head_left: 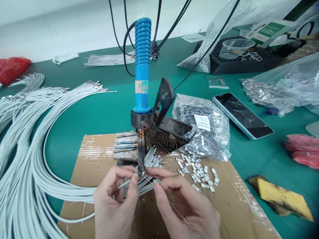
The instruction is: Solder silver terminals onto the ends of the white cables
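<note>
Cable being pinched by left hand; thin wire being pinched by right hand, just beside. Iron being held upright by bracket just beyond both hands: if iron hot, burn being risked by any forward slip.

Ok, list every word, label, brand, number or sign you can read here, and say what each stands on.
No text can be read with certainty.
Sticker on the blue handle: too blurred to read.
White label on the plastic bag: printed lines, too small to read.
Green and white card at the back right: markings too blurred to read.
</note>
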{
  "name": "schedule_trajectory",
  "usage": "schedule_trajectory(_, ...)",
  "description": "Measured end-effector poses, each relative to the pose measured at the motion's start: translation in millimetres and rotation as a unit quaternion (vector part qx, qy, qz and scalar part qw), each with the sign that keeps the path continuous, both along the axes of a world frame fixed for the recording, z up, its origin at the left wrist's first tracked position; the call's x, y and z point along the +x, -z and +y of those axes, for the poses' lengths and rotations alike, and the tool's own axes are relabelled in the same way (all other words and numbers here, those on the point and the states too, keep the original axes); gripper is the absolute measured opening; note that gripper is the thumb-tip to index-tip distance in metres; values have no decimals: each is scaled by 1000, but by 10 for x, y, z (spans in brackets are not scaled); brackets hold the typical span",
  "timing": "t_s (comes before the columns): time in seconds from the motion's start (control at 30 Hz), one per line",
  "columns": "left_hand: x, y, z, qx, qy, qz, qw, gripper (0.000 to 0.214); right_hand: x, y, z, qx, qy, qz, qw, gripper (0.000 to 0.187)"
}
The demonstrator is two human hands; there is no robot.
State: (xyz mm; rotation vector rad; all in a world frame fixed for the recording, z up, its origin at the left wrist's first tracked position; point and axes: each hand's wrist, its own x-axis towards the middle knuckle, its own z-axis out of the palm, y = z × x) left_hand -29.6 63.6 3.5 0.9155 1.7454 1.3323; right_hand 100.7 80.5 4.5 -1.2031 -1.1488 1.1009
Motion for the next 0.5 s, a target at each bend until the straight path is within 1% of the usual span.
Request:
schedule_trajectory(0.33, -19, 18, -10, 5, 13, 4, 1000, 10, 11, -1, 26, 35, 8, -24, 999, 20)
schedule_trajectory(0.5, 26, -23, 2, 12, 1, 4, 1000, 11, 0, -6, 15, 22, 9, -9, 1000, 19)
